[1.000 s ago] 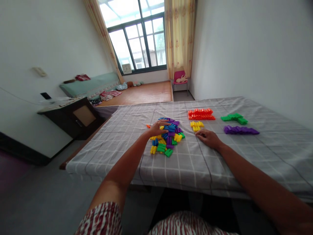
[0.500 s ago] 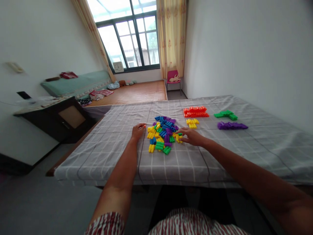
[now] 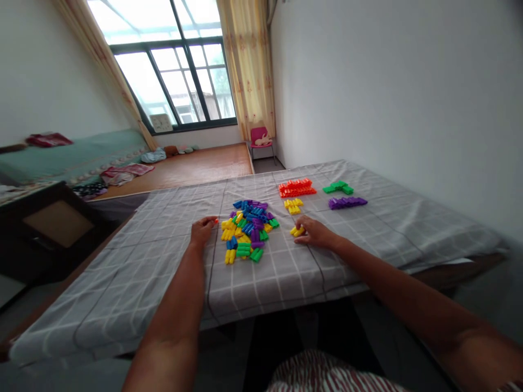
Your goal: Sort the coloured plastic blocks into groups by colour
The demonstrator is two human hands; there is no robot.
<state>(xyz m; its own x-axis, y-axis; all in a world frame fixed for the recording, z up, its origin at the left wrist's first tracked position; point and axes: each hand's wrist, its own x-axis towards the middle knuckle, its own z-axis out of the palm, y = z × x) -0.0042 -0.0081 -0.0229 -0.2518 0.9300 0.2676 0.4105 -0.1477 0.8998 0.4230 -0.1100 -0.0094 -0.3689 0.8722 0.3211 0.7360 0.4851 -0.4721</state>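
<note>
My right hand is closed on a yellow plastic block, low over the cloth right of the mixed pile. At the pile's left side, my left hand has its fingers drawn together, with a small orange-red bit at the fingertips, too small to name. Between both hands lies the loose heap of blue, yellow, green and purple blocks. Just beyond my right hand sits a small yellow group. Farther off are stacked orange-red blocks, a green group and a purple row.
A grey checked cloth covers the table. A white wall runs along the right. Beyond the table are a low wooden bed platform, a pink chair and a window. A dark cabinet stands at left.
My right hand has moved right, away from the pile, taking the yellow block toward the small yellow group. The camera view has turned right. My left hand stays beside the pile.
</note>
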